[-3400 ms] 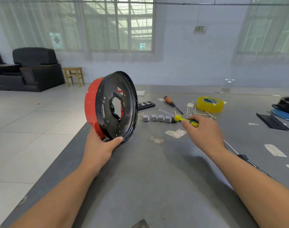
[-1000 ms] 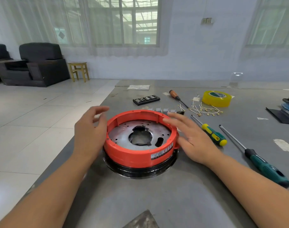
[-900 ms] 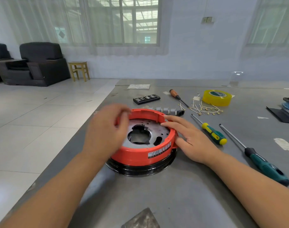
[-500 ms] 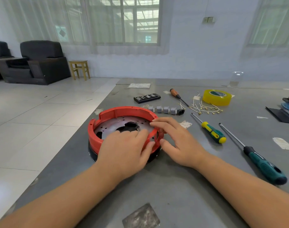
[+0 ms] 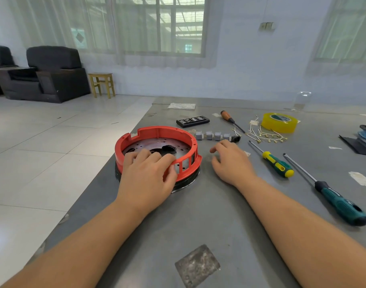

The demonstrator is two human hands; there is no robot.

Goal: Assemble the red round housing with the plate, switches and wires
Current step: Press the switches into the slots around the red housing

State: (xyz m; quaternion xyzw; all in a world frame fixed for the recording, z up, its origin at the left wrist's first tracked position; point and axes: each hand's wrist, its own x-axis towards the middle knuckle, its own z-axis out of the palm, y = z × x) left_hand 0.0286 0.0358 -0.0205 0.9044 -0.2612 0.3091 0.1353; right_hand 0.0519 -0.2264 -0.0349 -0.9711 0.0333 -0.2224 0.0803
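Right hand (image 5: 232,161) off housing (image 5: 157,132), relaxed | left hand (image 5: 146,179) still grips rim

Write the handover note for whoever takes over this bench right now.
Left hand: fingers curled over the near rim of the red housing, gripping it.
Right hand: hovers beside the housing, holding nothing.
Housing lies flat on the table, perforated metal plate inside.
Done: housing and plate together.
Left: the row of grey switches and the loose wires behind it, not yet fitted. Yellow-green screwdriver lies right of the right hand.
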